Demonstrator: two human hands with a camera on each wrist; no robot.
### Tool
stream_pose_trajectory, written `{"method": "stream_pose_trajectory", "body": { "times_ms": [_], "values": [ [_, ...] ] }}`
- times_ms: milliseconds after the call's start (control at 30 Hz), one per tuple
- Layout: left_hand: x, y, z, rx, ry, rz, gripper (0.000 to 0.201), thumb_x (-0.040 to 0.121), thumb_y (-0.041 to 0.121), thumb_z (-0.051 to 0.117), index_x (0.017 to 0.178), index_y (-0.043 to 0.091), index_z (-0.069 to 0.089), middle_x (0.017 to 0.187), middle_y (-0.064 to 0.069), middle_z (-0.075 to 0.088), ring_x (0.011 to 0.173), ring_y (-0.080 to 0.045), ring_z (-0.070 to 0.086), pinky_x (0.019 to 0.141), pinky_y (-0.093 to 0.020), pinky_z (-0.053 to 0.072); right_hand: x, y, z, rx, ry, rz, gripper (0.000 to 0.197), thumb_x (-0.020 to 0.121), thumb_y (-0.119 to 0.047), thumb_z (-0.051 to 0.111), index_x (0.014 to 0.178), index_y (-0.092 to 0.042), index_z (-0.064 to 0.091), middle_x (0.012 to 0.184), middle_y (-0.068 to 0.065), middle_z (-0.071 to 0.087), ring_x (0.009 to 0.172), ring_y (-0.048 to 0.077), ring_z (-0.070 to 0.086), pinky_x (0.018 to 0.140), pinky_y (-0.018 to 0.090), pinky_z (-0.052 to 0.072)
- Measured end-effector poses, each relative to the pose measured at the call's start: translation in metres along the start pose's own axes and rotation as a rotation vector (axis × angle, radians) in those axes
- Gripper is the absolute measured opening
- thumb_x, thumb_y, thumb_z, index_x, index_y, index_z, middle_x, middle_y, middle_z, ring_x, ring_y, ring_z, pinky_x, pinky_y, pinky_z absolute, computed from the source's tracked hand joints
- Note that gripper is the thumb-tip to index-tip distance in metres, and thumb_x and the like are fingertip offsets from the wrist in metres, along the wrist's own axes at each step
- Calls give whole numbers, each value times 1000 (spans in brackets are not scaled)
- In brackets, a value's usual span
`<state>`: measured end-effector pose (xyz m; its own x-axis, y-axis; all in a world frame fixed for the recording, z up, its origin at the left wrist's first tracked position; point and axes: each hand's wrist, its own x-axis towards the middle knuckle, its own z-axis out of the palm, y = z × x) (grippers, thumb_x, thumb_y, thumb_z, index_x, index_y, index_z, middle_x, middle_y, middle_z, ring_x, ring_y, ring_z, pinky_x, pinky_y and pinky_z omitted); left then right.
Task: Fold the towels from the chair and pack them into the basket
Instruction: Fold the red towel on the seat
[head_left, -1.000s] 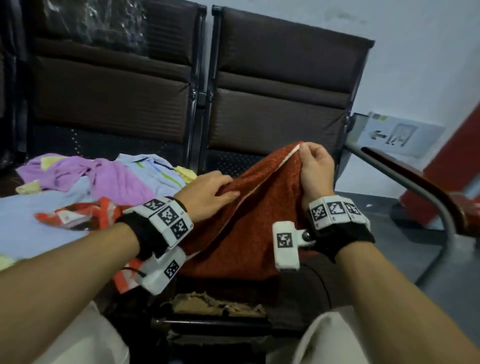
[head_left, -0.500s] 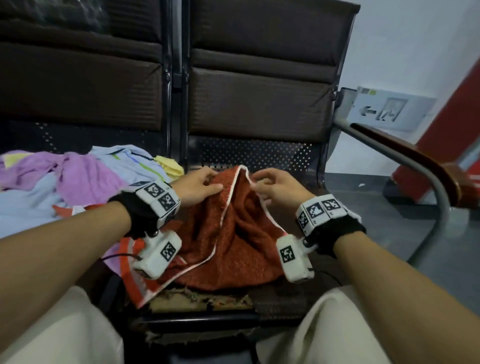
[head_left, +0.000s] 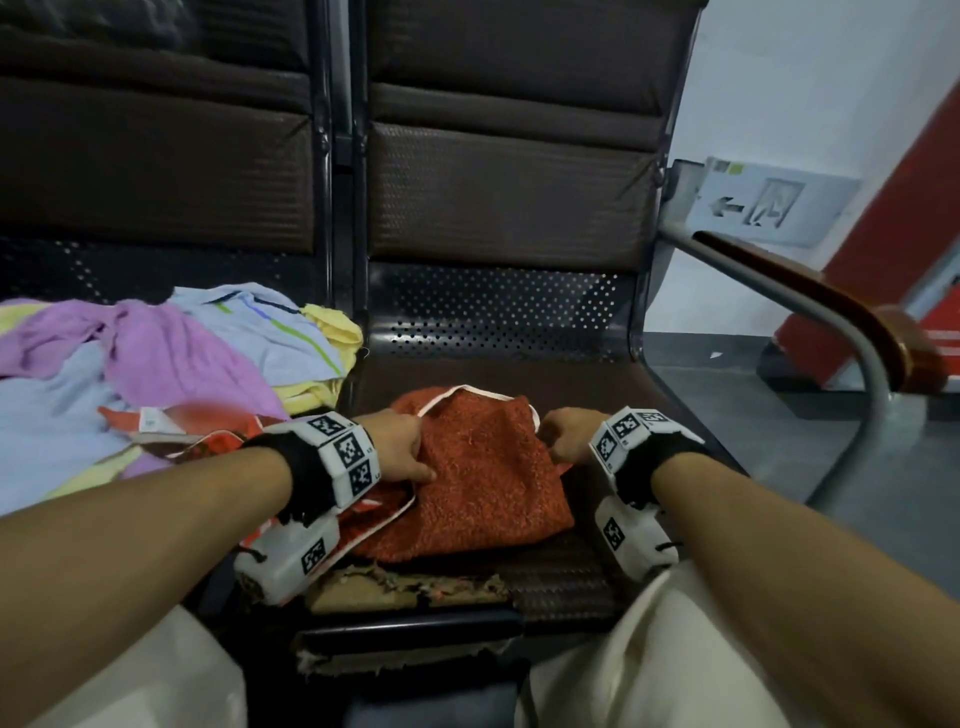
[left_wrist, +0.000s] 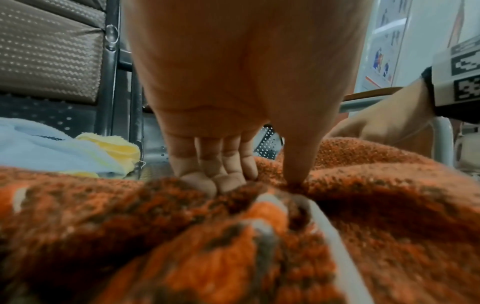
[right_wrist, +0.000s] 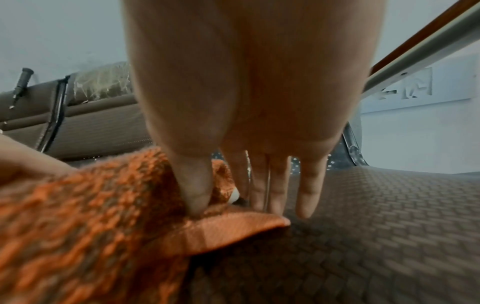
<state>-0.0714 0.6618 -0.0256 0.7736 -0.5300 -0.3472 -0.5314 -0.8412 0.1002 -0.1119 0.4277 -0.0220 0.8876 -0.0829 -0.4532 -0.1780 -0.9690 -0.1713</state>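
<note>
An orange towel with white trim lies crumpled on the right chair seat. My left hand grips its left edge. In the left wrist view, the left hand has curled fingers and a thumb pinching a fold of the towel. My right hand holds the right edge. In the right wrist view, the right hand pinches the towel near a corner with its thumb, and its outer fingers reach down to the seat. No basket is in view.
A pile of loose towels fills the left seat: purple, light blue, yellow. A metal armrest with a wooden top bounds the right side. The seat's front edge is torn. My knees sit close below.
Both hands came down with the orange towel, from holding it up in front of the backrest to laying it on the seat. The hands first drew close together, then spread apart on the seat.
</note>
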Motion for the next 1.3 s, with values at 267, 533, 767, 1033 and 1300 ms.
{"method": "stream_pose_trajectory", "body": {
  "times_ms": [267,533,767,1033,1300],
  "values": [
    [8,-17,5,42,24,-55,40,83,42,61,114,17,57,117,-9,62,106,-24,60,72,-22,39,5,-5,-8,200,25,31,5,76,-13,68,77,-10,72,64,1,67,66,17,65,64,30,55],
    [-1,-6,-40,-481,385,-43,14,93,30,52,83,20,55,92,-1,61,89,-20,57,77,-30,43,-6,-36,-33,550,517,-70,22,94,-27,58,74,-19,58,79,4,65,80,23,65,76,35,53],
    [-13,0,-87,-1255,737,79,20,94,17,50,76,20,59,75,2,61,75,-16,58,80,-34,48,-20,-82,-65,904,977,-384,39,76,10,59,67,-28,60,65,-15,59,60,-9,54,63,9,42],
    [-22,-18,-93,-1115,917,106,19,98,17,43,90,11,59,77,8,54,82,-10,51,74,-24,39,-14,-109,-54,1093,726,-321,30,59,-10,42,70,-25,66,53,-10,56,51,9,49,55,29,38],
    [-40,-19,-89,-1218,804,369,20,94,17,54,77,14,62,61,12,64,59,5,57,60,-10,44,-17,-108,-41,718,469,-576,22,87,-24,67,109,-26,66,68,-16,67,63,-1,61,65,17,49]
  ]
}}
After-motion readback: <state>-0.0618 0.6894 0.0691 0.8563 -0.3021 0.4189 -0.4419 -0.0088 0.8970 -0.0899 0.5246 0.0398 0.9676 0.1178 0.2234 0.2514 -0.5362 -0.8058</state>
